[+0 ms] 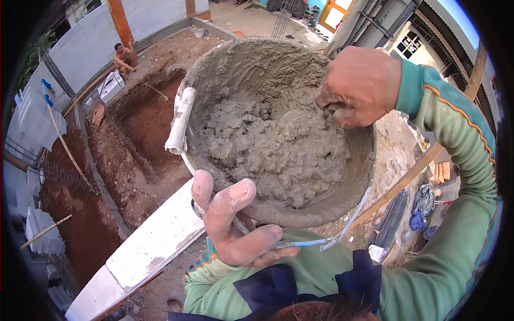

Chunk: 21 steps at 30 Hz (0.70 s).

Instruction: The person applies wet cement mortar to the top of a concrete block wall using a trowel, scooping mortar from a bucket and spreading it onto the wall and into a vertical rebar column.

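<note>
A round bucket (pixel 199 70) coated in grey mortar is in front of me, its mouth facing up toward me. Wet, lumpy mortar (pixel 278 155) fills much of it. My right hand (pixel 358 88) is closed in a fist over the right side of the bucket, beside a smooth rounded mortar lump. Whatever it grips is hidden by fingers and mortar. At the near left rim, my left hand (pixel 233 224) has its fingers curled around the bucket's thin wire handle (pixel 305 243), partly blue. The handle's white tube grip (pixel 182 120) lies against the left rim.
A white block wall top (pixel 152 235) runs below the bucket at the left. Beyond it are dug trenches (pixel 150 107) in red soil. Another person (pixel 125 58) sits by the far wall. A wooden pole (pixel 399 184) slants on the right, near dark bars (pixel 388 219).
</note>
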Each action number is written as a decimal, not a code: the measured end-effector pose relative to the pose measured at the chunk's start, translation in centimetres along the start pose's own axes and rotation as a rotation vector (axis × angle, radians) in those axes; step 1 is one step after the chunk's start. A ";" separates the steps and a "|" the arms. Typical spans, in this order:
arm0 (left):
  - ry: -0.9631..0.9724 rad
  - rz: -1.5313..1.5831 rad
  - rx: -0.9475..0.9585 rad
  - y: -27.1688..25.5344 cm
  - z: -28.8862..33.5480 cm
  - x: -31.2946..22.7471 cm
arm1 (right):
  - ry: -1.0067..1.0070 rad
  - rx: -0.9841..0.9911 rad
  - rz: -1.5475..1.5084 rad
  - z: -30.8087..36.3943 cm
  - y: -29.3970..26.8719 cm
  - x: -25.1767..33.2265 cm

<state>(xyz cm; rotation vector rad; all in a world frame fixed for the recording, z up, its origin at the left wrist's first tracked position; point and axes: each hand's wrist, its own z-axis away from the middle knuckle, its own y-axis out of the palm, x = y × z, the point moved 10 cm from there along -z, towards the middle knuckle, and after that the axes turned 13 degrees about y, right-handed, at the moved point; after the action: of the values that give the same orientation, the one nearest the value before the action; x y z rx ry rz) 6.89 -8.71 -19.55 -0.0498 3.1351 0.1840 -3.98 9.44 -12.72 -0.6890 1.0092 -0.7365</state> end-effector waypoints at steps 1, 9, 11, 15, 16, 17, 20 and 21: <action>-0.012 -0.012 0.021 0.1 -0.1 -0.1 | -0.012 0.000 0.011 0.7 -0.4 -0.6; -0.070 -0.037 0.015 -0.4 -0.9 -0.3 | -0.114 -0.014 -0.391 0.7 1.8 -1.7; -0.055 -0.034 -0.024 -0.3 -0.6 -0.4 | -0.107 0.074 -0.532 1.3 2.4 -2.8; -0.032 -0.053 -0.149 -0.4 -0.7 -0.5 | -0.124 0.105 -0.735 1.7 2.7 -3.8; -0.056 -0.056 -0.171 -0.6 -0.7 -0.4 | -0.124 0.093 -0.737 1.9 2.6 -3.9; -0.046 -0.056 -0.166 -0.7 -0.8 -0.6 | -0.099 0.124 -0.819 2.1 2.8 -4.1; -0.091 -0.035 -0.154 -1.3 -0.8 -0.7 | -0.099 0.097 -0.892 2.7 2.5 -5.5; -0.118 -0.016 -0.087 -1.2 -0.6 -0.4 | -0.117 0.058 -0.894 3.0 2.4 -6.1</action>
<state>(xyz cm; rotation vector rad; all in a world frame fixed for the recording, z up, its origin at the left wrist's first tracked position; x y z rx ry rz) 7.33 -9.97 -19.09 -0.0610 3.0074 0.3106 -2.84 16.17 -10.51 -1.1316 0.5350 -1.4691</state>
